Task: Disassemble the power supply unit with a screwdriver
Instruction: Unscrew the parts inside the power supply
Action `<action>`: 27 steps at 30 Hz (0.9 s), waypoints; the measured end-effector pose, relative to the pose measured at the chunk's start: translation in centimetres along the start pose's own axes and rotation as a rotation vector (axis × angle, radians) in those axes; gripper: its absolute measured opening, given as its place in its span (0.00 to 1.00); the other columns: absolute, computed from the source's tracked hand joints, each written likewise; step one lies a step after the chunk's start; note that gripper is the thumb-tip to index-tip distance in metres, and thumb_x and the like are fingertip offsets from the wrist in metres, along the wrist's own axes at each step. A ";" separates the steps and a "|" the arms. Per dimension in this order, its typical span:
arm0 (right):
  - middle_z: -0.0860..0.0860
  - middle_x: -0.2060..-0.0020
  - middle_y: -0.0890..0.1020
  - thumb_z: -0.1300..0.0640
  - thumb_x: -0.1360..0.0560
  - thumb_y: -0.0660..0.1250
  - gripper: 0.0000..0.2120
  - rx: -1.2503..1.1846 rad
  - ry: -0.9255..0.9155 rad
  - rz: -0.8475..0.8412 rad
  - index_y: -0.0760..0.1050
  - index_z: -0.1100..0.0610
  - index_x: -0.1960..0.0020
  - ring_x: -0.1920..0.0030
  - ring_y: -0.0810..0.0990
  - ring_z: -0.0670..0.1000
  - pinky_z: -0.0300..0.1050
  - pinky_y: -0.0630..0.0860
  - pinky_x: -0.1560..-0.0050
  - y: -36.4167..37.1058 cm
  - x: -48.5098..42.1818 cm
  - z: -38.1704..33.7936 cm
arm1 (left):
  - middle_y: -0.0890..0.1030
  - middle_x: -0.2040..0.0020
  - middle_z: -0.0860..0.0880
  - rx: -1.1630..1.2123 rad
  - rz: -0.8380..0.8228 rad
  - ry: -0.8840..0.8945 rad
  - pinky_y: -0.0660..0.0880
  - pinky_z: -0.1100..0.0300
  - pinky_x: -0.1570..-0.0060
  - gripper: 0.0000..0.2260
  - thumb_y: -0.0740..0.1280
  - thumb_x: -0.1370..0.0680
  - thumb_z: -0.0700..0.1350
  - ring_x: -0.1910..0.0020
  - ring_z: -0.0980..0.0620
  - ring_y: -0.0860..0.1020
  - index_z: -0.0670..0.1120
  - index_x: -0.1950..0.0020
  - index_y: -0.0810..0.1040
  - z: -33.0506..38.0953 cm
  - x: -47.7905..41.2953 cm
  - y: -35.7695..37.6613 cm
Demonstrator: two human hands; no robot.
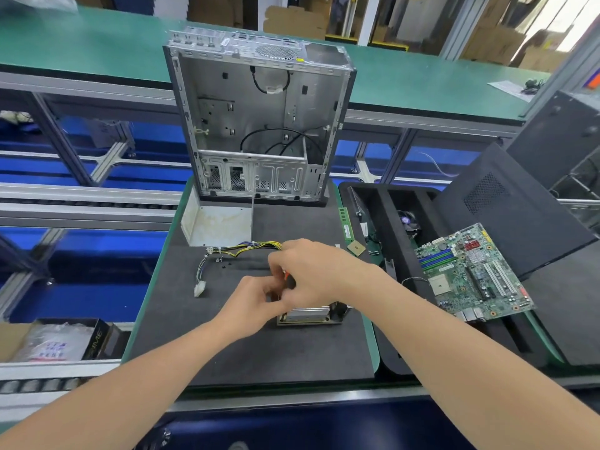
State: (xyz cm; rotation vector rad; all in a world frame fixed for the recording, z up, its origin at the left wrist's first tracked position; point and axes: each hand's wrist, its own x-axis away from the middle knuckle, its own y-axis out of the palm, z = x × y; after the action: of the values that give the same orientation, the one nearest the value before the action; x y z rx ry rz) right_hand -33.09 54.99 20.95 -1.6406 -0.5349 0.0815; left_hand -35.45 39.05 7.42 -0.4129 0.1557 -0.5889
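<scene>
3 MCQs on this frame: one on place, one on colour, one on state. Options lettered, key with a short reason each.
1. Where does the motherboard lie?
A. inside the case
B. right of the mat, on the black tray
C. under the left hand

2. Which colour stands out in the cable bundle?
A. yellow
B. pink
C. white only

3. The computer case is:
A. closed
B. lying flat
C. upright, side open

Key:
1 B: it rests on the black tray at right.
2 A: yellow wires run along the top of the bundle.
3 C: its bare interior faces the camera.
</scene>
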 end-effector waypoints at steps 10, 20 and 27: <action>0.52 0.61 0.75 0.53 0.23 0.69 0.09 -0.071 0.279 0.056 0.73 0.56 0.48 0.58 0.78 0.61 0.47 0.69 0.65 0.4 -0.5 -0.3 | 0.84 0.59 0.57 0.051 0.026 0.029 0.70 0.69 0.62 0.05 0.74 0.21 0.52 0.65 0.59 0.74 0.63 0.52 0.83 0.7 0.3 0.7; 0.48 0.53 0.71 0.60 0.29 0.73 0.07 -0.168 -0.006 0.067 0.78 0.50 0.56 0.52 0.78 0.53 0.47 0.77 0.60 1.1 0.5 0.6 | 0.84 0.61 0.51 0.020 0.091 -0.163 0.70 0.67 0.64 0.07 0.73 0.27 0.59 0.64 0.61 0.74 0.58 0.56 0.82 0.5 0.9 1.6; 0.49 0.58 0.71 0.40 0.20 0.65 0.17 -0.306 0.317 0.438 0.65 0.52 0.52 0.56 0.76 0.60 0.52 0.73 0.58 4.5 0.0 -0.4 | 0.87 0.58 0.51 0.136 0.202 -0.211 0.74 0.64 0.59 0.08 0.70 0.32 0.59 0.62 0.56 0.80 0.60 0.56 0.84 1.0 1.5 3.0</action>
State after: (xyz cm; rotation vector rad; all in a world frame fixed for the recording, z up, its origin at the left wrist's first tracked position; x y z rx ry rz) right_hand -31.60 54.40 16.77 -2.0021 0.0648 0.0624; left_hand -32.45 40.83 7.03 -0.3205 -0.0441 -0.3518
